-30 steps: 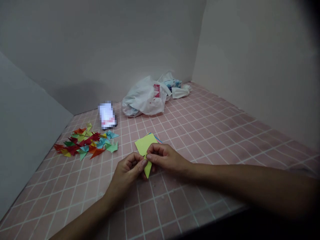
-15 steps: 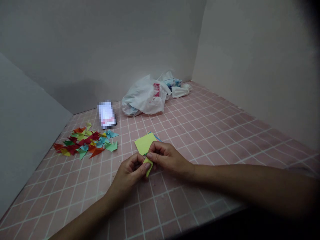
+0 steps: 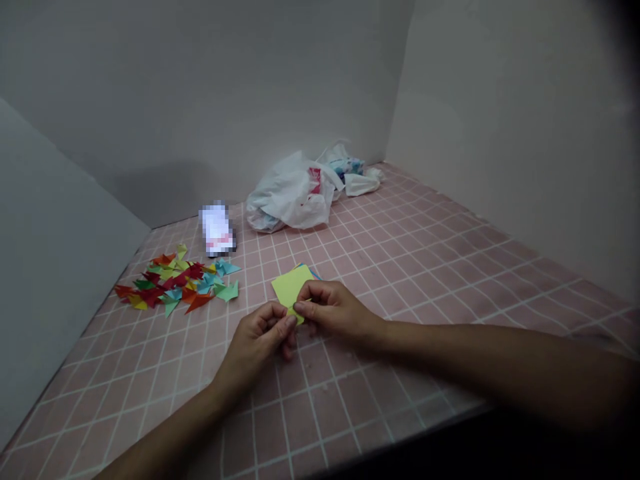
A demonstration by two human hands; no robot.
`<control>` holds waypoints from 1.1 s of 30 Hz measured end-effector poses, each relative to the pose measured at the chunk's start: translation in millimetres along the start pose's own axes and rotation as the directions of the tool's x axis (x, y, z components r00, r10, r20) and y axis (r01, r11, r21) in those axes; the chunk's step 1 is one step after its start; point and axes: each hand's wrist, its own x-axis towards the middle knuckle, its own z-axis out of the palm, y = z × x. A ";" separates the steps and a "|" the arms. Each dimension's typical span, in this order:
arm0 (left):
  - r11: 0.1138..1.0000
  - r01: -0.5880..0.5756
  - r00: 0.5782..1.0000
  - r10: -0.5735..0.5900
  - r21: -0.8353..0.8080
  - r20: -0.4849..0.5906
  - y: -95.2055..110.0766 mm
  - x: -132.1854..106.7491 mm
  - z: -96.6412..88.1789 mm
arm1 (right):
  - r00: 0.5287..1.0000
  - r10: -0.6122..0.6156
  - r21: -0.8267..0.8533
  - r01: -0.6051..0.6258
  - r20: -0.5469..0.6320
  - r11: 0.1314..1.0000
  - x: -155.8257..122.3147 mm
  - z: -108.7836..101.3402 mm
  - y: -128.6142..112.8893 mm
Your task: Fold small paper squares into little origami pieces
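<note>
My left hand (image 3: 261, 340) and my right hand (image 3: 330, 308) meet over the pink tiled surface (image 3: 400, 267), both pinching a small folded yellow-green paper piece (image 3: 298, 316). Only a sliver of that piece shows between the fingertips. Just behind the hands lies a small stack of square paper sheets (image 3: 291, 285), a yellow-green sheet on top and blue and pink edges under it. To the left sits a pile of folded paper pieces (image 3: 175, 287) in red, orange, green, yellow and blue.
A crumpled white plastic bag (image 3: 293, 195) and a smaller white bundle (image 3: 361, 181) lie in the back corner. A small blurred white object (image 3: 217, 230) stands left of the bag. Grey walls close in the surface on the left, back and right.
The yellow-green piece hung below my fingers as a long point a second ago. Now it is folded smaller and nearly hidden between both hands, which have shifted slightly away from me.
</note>
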 end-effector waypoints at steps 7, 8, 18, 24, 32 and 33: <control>1.000 0.005 1.000 -0.004 -0.011 0.006 4.6 2.2 -3.5 | 1.000 -0.026 -0.023 0.026 -0.004 0.999 1.7 -2.5 -2.6; 1.000 -0.006 1.000 0.006 -0.013 0.014 4.9 2.3 -4.0 | 1.000 -0.029 -0.029 0.029 -0.008 0.999 2.3 -3.0 -2.5; 0.981 -0.090 0.993 0.101 0.174 -0.059 6.0 -4.6 1.4 | 0.999 -0.036 -0.044 0.037 0.027 0.998 -3.7 2.0 0.6; 0.971 -0.136 0.989 0.145 0.196 -0.032 8.7 -3.9 2.3 | 0.999 -0.030 -0.046 0.032 0.041 0.998 -4.8 0.5 -5.2; 0.953 -0.157 0.983 0.175 0.260 -0.047 3.2 -5.2 2.1 | 0.987 -0.161 -0.202 0.157 -0.002 0.967 -5.2 1.7 -2.5; 0.962 -0.149 0.986 0.162 0.231 -0.040 1.8 -4.9 2.1 | 0.985 -0.172 -0.213 0.167 -0.005 0.963 -5.6 2.1 -1.8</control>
